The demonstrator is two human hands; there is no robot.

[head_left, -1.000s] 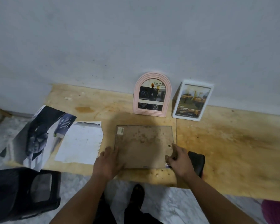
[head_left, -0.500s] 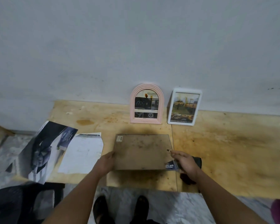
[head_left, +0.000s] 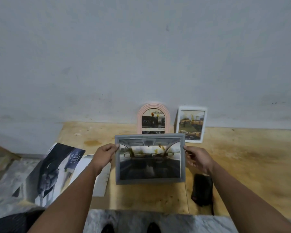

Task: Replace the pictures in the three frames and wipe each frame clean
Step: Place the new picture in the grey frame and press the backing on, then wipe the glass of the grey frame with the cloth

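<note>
You hold the grey frame (head_left: 150,158) upright in front of you, glass toward your face, your left hand (head_left: 104,156) closed on its left edge and your right hand (head_left: 196,158) closed on its right edge, fingers pinching the rim on both sides. Holding it by its two short edges keeps your fingers off the glass and lets you check the car-interior picture inside, which carries yellowish-brown smears across its upper part; whether those sit on the glass or on the print cannot be told.

The frame's lower edge hangs just above the plywood board (head_left: 242,165), not resting on it as far as can be judged. Behind it, the pink arched frame (head_left: 153,118) and the white frame (head_left: 191,124) lean against the grey wall (head_left: 141,56), each with a picture in it and each showing similar smears, so wiping looks to be the work left.

A dark cloth (head_left: 202,189) lies on the board just below your right hand, well placed for that. To your left, a glossy car brochure (head_left: 54,170) and a white sheet (head_left: 99,175) overlap the board's left edge.

Open board lies directly under the frame and far to the right; the near edge of the board is close to your feet, so a frame laid down there could overhang.
</note>
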